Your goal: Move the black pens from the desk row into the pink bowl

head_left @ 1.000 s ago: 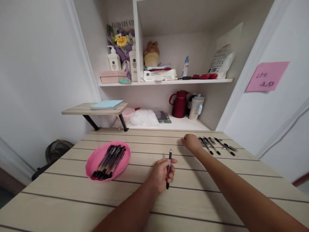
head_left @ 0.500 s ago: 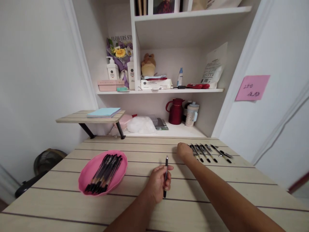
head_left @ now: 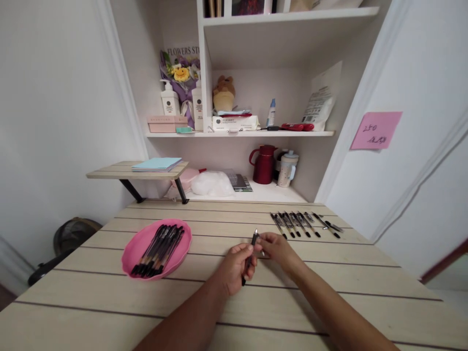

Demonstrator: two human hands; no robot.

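Note:
My left hand (head_left: 234, 265) is closed round a black pen (head_left: 250, 254), holding it nearly upright over the middle of the wooden table (head_left: 329, 278). My right hand (head_left: 278, 248) sits just to its right, with fingertips pinching the top end of that same pen. A pink dish (head_left: 137, 241) to the left holds several black pens (head_left: 159, 248). A row of several black pens (head_left: 303, 224) lies side by side on the table at the far right.
Behind the table, white shelves (head_left: 241, 134) carry bottles, a flower bouquet, a plush toy and boxes; below stand a red jug (head_left: 263, 165) and a cup. A small wooden riser (head_left: 135, 170) bears a blue notebook. A pink note (head_left: 376, 129) is stuck to the right wall.
My right hand left the row of pens at the far right and came back to the pen in my left hand, now pinching its top end. The view shifted slightly.

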